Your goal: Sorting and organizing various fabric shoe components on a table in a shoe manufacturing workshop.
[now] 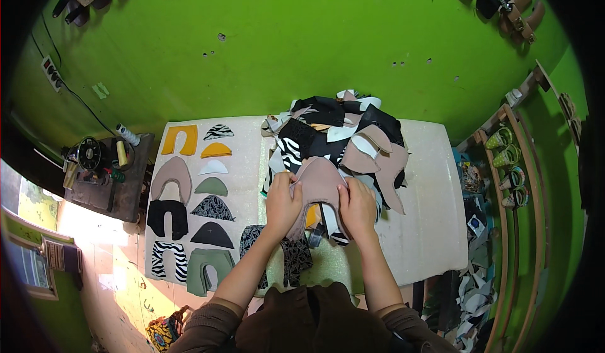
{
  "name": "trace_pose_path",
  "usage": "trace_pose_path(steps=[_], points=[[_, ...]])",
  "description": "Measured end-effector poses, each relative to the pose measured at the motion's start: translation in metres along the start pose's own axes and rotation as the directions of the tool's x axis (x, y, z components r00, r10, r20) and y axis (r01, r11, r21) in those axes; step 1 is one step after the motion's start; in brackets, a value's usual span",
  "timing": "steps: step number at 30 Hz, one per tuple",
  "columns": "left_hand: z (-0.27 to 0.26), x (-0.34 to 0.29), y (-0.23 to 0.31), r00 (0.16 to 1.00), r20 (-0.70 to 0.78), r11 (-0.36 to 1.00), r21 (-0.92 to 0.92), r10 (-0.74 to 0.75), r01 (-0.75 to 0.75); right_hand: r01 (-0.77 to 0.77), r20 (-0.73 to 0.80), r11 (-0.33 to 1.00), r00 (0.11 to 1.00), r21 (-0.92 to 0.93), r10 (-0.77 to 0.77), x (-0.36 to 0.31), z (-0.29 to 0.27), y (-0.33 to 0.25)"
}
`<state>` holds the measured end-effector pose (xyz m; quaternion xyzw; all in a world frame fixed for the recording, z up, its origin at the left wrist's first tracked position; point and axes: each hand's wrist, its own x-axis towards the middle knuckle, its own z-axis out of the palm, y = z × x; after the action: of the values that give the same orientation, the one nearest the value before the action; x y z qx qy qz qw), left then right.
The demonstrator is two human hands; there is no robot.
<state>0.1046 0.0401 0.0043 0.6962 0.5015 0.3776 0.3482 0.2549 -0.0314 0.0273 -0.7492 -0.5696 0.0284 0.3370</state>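
Observation:
Between both hands is a dusty-pink, arch-shaped cut piece of fabric or leather (320, 179), its curved opening toward me. My left hand (283, 203) pinches its left edge, and my right hand (357, 205) grips its right edge, thumb on top. Behind it rises a loose heap of cut pieces (322, 110) in black, white, zebra print and pink. Under and just left of my hands lie black patterned arch pieces (296, 258). To the left, sorted stacks sit in two columns: yellow (171, 140), pink (179, 167), black (157, 217), zebra (169, 247) and green (200, 280) arches, beside several half-moon pieces (211, 186).
A pale table (432, 183) carries everything, against a green wall (315, 50). At left stands a sewing machine (88, 154) with thread cones (128, 135). On the right, a wooden rack (526, 189) holds sandals (504, 148), with scraps (476, 296) heaped below it.

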Motion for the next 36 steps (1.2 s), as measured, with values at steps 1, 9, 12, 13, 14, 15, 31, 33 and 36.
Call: trace_pose_path(steps=[1, 9, 12, 13, 14, 15, 31, 33, 36], points=[[0.000, 0.000, -0.001, 1.000, 0.000, 1.000, 0.000, 0.003, -0.003, 0.000, 0.000, 0.999, 1.000, -0.054, 0.000, 0.001, 0.001, -0.001], [0.006, -0.011, 0.002, 0.885, 0.284, 0.803, 0.381, 0.370, -0.458, 0.251, 0.067, 0.957, 0.967, -0.145, -0.244, -0.009, 0.011, 0.009], [0.009, -0.014, -0.006, 0.882, 0.344, 0.796, 0.407, 0.321, -0.448, 0.225, 0.007, 0.961, 0.974, -0.159, -0.226, -0.005, 0.007, 0.005], [0.010, -0.013, -0.006, 0.881, 0.344, 0.795, 0.405, 0.325, -0.451, 0.224, 0.003, 0.961, 0.974, -0.161, -0.227, -0.002, 0.004, 0.005], [0.009, -0.010, -0.007, 0.886, 0.346, 0.813, 0.388, 0.308, -0.434, 0.180, -0.054, 0.972, 0.980, -0.152, -0.190, 0.006, 0.000, 0.005], [0.008, -0.009, -0.007, 0.892, 0.347, 0.830, 0.372, 0.290, -0.415, 0.137, -0.109, 0.981, 0.982, -0.138, -0.153, 0.013, -0.004, 0.006], [-0.005, 0.003, 0.034, 0.766, 0.637, 0.758, -0.543, 0.093, 0.360, 0.322, -0.108, 0.907, 0.926, -0.270, -0.361, 0.046, -0.042, -0.022], [-0.008, 0.006, 0.037, 0.683, 0.729, 0.604, -0.563, 0.043, 0.564, 0.346, -0.099, 0.904, 0.920, -0.251, -0.380, 0.027, -0.039, -0.037], [-0.011, 0.006, 0.047, 0.613, 0.790, 0.288, -0.592, 0.023, 0.752, 0.355, -0.048, 0.907, 0.926, -0.225, -0.374, 0.001, -0.040, -0.054]])
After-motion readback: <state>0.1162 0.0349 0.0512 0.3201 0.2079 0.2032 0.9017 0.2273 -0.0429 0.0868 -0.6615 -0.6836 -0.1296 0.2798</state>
